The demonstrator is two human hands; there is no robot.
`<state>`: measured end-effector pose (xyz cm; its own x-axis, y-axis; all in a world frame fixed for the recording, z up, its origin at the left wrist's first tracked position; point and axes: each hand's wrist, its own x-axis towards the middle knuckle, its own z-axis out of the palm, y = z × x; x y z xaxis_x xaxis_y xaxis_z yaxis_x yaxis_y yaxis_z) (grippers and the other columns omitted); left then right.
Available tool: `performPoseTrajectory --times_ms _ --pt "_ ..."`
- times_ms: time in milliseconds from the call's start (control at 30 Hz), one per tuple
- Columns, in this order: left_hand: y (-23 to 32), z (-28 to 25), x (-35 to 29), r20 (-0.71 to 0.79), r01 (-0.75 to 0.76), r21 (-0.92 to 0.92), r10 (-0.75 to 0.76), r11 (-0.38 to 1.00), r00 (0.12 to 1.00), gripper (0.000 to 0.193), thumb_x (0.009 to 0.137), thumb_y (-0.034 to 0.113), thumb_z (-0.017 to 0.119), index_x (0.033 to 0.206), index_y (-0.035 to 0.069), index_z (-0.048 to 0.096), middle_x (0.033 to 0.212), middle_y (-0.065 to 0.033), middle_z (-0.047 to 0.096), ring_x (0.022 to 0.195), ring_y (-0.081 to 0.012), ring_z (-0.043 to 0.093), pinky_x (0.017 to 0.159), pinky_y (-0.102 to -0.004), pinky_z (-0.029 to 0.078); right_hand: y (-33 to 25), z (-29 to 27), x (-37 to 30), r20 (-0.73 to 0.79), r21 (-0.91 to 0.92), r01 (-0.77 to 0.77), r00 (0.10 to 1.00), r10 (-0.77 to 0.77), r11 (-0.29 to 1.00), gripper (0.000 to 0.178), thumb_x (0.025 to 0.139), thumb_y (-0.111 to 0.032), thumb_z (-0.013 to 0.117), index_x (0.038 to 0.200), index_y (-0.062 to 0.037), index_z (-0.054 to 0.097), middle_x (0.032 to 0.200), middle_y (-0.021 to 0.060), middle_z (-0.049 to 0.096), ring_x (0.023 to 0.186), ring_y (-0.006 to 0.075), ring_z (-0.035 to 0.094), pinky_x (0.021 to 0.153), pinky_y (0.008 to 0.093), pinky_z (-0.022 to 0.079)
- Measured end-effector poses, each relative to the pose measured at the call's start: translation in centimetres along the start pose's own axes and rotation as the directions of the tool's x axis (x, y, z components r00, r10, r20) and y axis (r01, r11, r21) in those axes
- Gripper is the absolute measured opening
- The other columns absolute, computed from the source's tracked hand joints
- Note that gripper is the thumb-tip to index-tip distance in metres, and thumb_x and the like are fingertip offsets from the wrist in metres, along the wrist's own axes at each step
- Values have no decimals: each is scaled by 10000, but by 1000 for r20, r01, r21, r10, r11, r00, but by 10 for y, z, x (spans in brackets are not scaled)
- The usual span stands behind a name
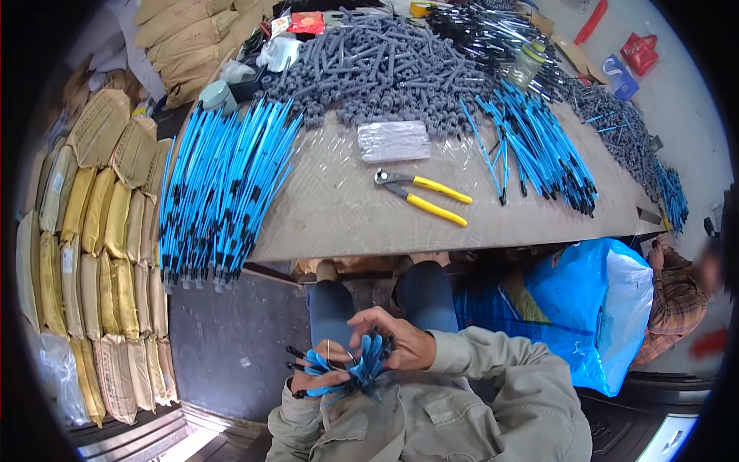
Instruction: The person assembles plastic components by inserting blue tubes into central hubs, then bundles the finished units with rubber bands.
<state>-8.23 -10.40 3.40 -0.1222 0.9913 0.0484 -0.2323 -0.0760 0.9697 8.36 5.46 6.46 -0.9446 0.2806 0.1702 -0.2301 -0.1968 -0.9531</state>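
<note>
A bundle of thin blue rods with black ends [368,363] is held in front of my body, above my lap, its ends pointing up at me. My left hand [325,371] is closed round its left side, with several black tips sticking out past the fingers. From the right, my right hand [404,345] curls its fingers against the same bundle. A thin pale strand shows between the hands; what it is I cannot make out. On the table beyond lie end-cutting pliers with yellow handles [439,202], jaws to the left, and a clear pack of thin pale strips [394,142].
Blue rods lie in a large pile [227,185] overhanging the table's left edge and in another pile [543,150] at right. Grey plastic parts [385,65] are heaped at the back. Stacked paper sacks [115,215] stand left, a blue bag [593,300] right. Another person [673,300] sits far right.
</note>
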Motion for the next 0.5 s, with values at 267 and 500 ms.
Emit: performPoseTrajectory --times_ms 267,500 --pt "-12 -17 15 84 31 -148 -18 988 996 281 663 82 713 918 -24 660 921 -151 601 865 -234 572 767 -338 448 -89 -218 139 -280 -923 -72 798 -533 377 169 795 -91 620 944 -21 583 879 86 611 800 190 601 704 274 468" --pt "-9 -24 23 117 62 -186 -40 981 992 276 689 33 702 950 -39 651 940 -157 613 867 -240 569 753 -333 438 -103 -322 220 -270 -791 -499 804 -530 -354 88 754 -107 577 840 -92 588 866 87 538 875 267 562 700 386 477"
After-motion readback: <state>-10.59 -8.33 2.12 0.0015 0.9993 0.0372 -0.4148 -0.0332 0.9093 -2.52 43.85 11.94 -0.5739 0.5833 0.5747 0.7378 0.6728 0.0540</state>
